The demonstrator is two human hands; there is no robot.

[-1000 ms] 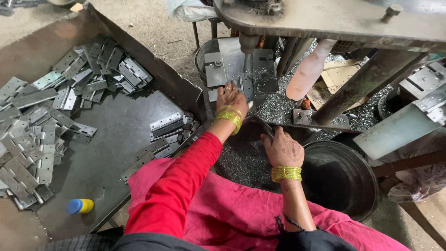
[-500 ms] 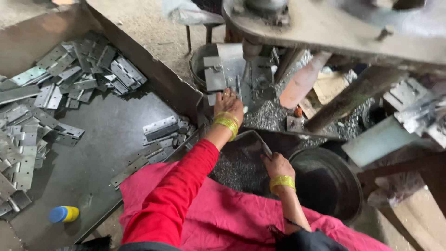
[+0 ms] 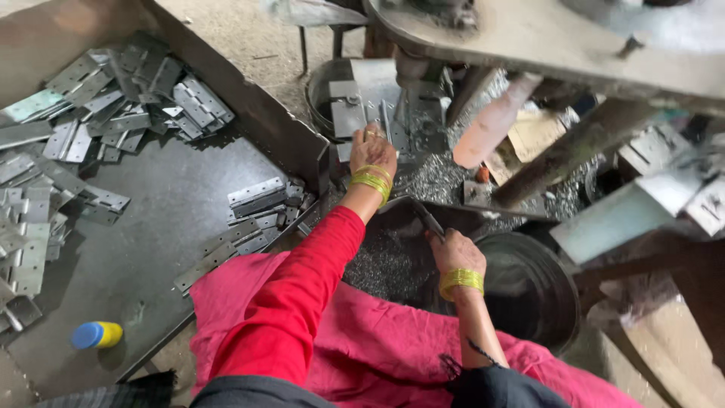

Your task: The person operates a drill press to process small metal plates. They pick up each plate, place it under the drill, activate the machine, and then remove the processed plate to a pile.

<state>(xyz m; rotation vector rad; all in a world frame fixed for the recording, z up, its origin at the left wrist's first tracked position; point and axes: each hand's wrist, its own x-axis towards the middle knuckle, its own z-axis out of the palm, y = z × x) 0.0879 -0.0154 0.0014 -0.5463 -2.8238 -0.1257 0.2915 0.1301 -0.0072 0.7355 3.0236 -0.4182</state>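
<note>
The left hand reached forward with fingers curled down onto a flat grey metal plate under the press machine; whether it pinched the plate could not be told. The right hand gripped the rim of a dark metal pan, fingers closed over its edge. Shiny metal shavings lay in the pan, just left of that grip. A round black tub sat right beside the right hand. Well left of both hands, hinge plates lay scattered on a steel tray.
</note>
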